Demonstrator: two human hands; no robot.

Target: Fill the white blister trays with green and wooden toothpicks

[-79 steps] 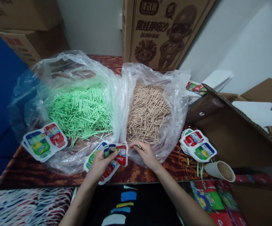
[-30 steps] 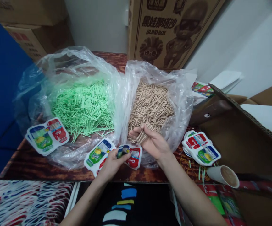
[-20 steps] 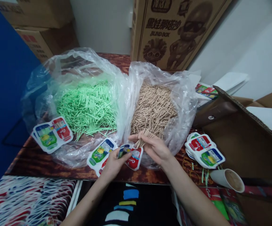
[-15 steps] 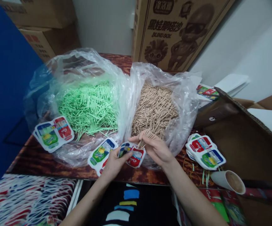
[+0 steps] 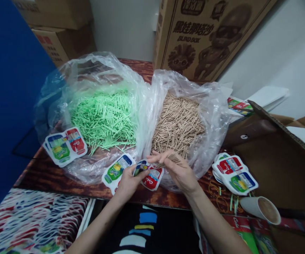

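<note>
My left hand (image 5: 132, 180) grips a can-shaped blister pack (image 5: 153, 178) with a red Cola half and a half mostly under the fingers. My right hand (image 5: 178, 171) is closed around a small bunch of brown sticks (image 5: 172, 159), just right of that pack. Behind it lies a clear bag with a heap of brown sticks (image 5: 177, 121). Left of that, another clear bag holds green sticks (image 5: 106, 120). A second blister pack (image 5: 117, 170), green Sprite side showing, lies partly beneath my left hand.
Blister packs (image 5: 67, 145) rest on the left bag's edge; another stack (image 5: 235, 174) lies at right beside rubber bands (image 5: 215, 190). A paper cup (image 5: 255, 208) lies tipped on its side. Cartons (image 5: 191, 46) stand behind. Many packs (image 5: 43, 215) fill the lower left.
The view has shifted slightly, moving the scene right. The brown sticks in my right hand have tilted from near upright to lying flatter across the fingers. My left hand keeps the blister pack.
</note>
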